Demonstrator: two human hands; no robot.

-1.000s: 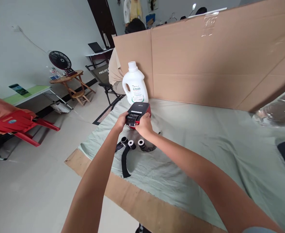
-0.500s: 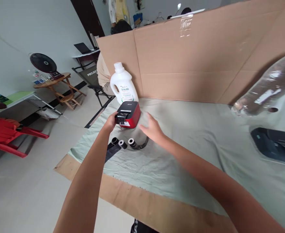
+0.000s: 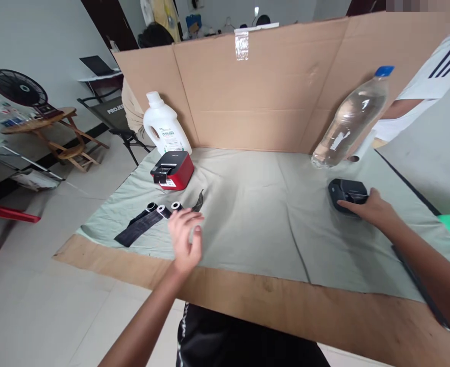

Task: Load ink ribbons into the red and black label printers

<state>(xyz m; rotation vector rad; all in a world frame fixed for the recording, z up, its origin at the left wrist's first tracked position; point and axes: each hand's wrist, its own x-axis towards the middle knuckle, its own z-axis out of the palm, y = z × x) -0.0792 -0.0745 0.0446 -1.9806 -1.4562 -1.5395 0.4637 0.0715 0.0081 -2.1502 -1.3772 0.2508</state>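
At the right side of the cloth, my right hand (image 3: 376, 209) grips a small black box-shaped label printer (image 3: 342, 191), thumb at the near side and fingers partly hidden behind it. My left hand (image 3: 185, 239) hovers with nothing in it, fingers loosely bent and apart, just in front of several small black rolls (image 3: 164, 211) with white cores. From the rolls a dark strip (image 3: 139, 229) runs out flat to the left. Behind them stands a red and black label printer (image 3: 179, 176), a black strip coming out of its front. No hand touches it now.
A white jug (image 3: 167, 127) stands behind the red printer, against an upright cardboard panel (image 3: 255, 97). A large clear bottle (image 3: 351, 120) with a blue cap leans at the back right, beside another person's white sleeve (image 3: 439, 71). A dark flat object (image 3: 420, 285) lies along the right front edge.
My left hand has let go of the red printer and come back toward me. My right hand has moved far right and taken hold of the black printer. The view has turned right.
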